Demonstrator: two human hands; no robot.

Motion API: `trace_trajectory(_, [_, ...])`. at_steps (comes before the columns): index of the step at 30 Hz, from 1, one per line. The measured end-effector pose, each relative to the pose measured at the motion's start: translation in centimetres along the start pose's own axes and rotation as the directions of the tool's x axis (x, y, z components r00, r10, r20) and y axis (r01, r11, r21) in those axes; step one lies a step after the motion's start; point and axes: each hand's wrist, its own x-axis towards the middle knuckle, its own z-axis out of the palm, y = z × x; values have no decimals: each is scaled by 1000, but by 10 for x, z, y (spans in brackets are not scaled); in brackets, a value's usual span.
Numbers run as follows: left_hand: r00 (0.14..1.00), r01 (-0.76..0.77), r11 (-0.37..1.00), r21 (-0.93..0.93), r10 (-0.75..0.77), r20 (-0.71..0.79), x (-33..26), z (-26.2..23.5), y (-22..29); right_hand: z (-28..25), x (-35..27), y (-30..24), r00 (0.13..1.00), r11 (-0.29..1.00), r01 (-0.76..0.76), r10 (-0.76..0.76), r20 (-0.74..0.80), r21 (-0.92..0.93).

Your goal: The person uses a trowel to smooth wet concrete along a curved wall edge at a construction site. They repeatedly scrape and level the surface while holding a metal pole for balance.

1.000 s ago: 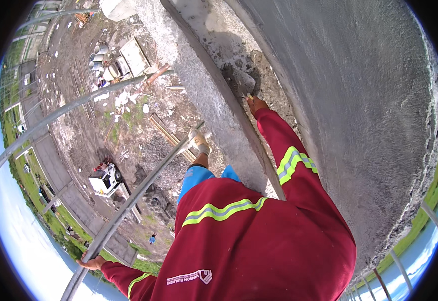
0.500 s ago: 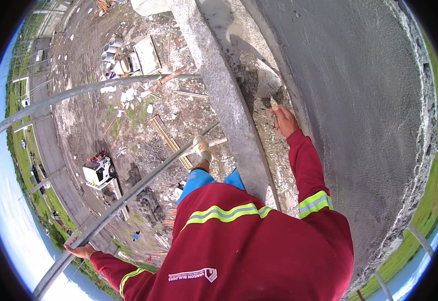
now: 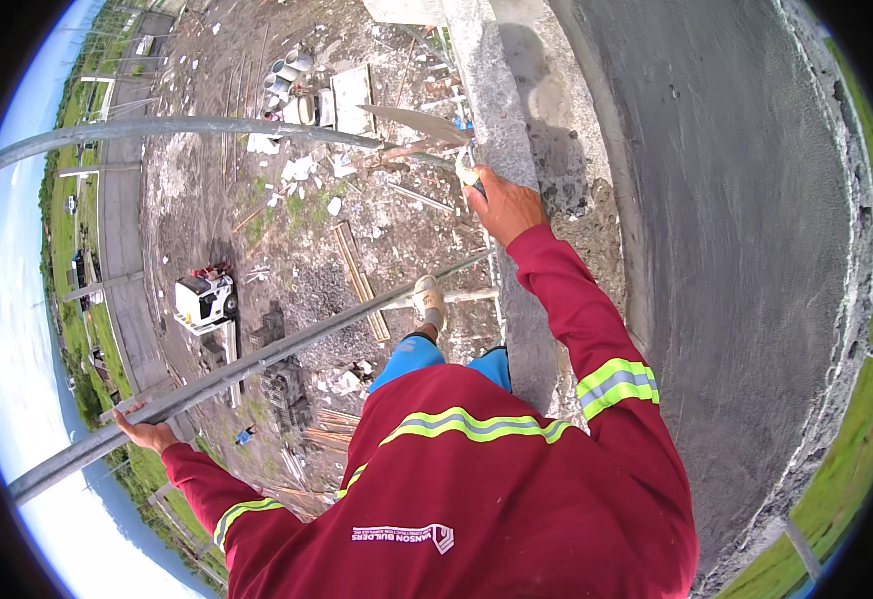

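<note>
My right hand (image 3: pixel 509 207) is closed round the handle of a trowel (image 3: pixel 418 123). The trowel's pointed blade reaches left past the edge of a concrete ledge (image 3: pixel 501 110), over the open drop. It looks nearly edge-on, and I cannot tell whether mortar is on it. At the far left, my left hand (image 3: pixel 149 431) grips a slanting metal scaffold pipe (image 3: pixel 267 361). To the right of the ledge runs a rough, mortar-strewn channel (image 3: pixel 561 150), bordered by a broad wall face of smooth grey plaster (image 3: pixel 736 250).
Far below lies muddy ground with scattered debris, a white machine (image 3: pixel 205 299), planks (image 3: pixel 361 285) and concrete pipes (image 3: pixel 287 70). A second scaffold pipe (image 3: pixel 207 127) crosses the upper left. My shoe (image 3: pixel 429 299) stands near the lower pipe, high over the drop.
My right hand has swung the trowel left, out of the channel and over the ledge to its outer edge. My left hand still holds the pipe. The view has shifted slightly.
</note>
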Motion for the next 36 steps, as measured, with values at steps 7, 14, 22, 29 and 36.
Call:
trace_trajectory(7, [998,62,998,7,-62,-10,7,-5,-3,-10,-91,109,888,930,-301,354,-292,212])
trace_trajectory(14, [1000,8,998,54,-7,-18,26,-17,-10,66,-143,242,560,562,-823,778,-285,-84])
trace_trajectory(22, [998,25,1000,9,-25,51,33,-18,-9,116,-123,277,552,552,-820,832,-45,149])
trace_trajectory(29, [999,-12,1000,17,13,-29,29,-14,-10,123,-143,255,566,542,-801,824,27,254])
trace_trajectory(36, [999,47,999,0,-47,-17,26,-13,-8,98,-189,247,437,185,-809,823,362,558])
